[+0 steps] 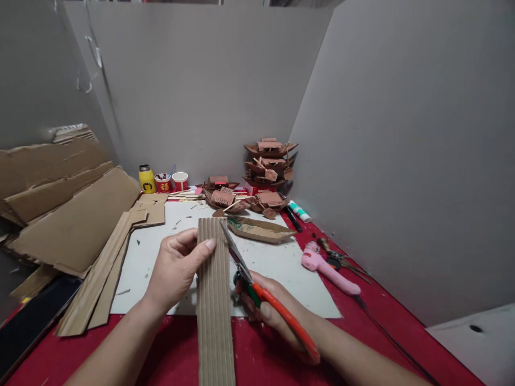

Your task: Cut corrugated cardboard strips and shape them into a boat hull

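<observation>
Strip (pixel 215 311) of ribbed cardboard stands lengthwise in the lower centre of the frame, its top end near mid-frame and its lower end running out past the bottom edge. It lies between our two hands. Our left hand (pixel 175 265) is on its left side, near the top, pinching it with the thumb laid across the ribbed face; the other fingers are partly hidden behind it. Our right hand (pixel 280 292) is to the right of it and lower, closed around the orange and green handles of the scissors (pixel 244 268). We note the blades slanting up and left, the tip at the upper right corner of the piece; we cannot tell whether they have bitten into it. The hands are apart from each other.

Just beyond the tip, right of centre, we record a cardboard hull (pixel 261 229) on the white sheet (pixel 265 262), which covers part of the red table (pixel 169 348). Brown boats (pixel 269 163) are stacked behind it. Card offcuts (pixel 102 268) lie left of our left hand; a pink tool (pixel 332 273) with a cord lies at right of frame.
</observation>
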`<state>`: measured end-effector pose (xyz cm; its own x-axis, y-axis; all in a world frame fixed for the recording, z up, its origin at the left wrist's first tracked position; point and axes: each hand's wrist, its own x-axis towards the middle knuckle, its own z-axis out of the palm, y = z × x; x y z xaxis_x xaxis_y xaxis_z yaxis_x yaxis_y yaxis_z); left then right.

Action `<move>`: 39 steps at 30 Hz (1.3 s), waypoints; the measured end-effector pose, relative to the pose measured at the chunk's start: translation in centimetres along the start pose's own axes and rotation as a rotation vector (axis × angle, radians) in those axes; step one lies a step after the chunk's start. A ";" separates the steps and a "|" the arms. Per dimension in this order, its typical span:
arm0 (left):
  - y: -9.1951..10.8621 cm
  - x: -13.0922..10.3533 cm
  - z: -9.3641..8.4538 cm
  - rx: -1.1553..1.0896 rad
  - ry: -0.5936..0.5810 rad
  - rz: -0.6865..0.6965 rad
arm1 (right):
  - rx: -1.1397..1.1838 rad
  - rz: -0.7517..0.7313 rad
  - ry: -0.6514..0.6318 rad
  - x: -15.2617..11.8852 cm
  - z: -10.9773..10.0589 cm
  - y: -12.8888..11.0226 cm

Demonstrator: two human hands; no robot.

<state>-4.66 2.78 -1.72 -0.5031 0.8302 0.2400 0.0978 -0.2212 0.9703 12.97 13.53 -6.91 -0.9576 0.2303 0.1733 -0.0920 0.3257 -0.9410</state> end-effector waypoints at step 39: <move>-0.2 0.1 0.0 -0.022 -0.072 -0.082 | -0.241 -0.016 0.040 -0.4 -0.3 0.8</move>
<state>-4.72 2.89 -1.91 -0.4457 0.8804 0.1619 0.0397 -0.1612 0.9861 13.34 13.96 -7.60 -0.9445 0.2579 0.2036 -0.0345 0.5383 -0.8421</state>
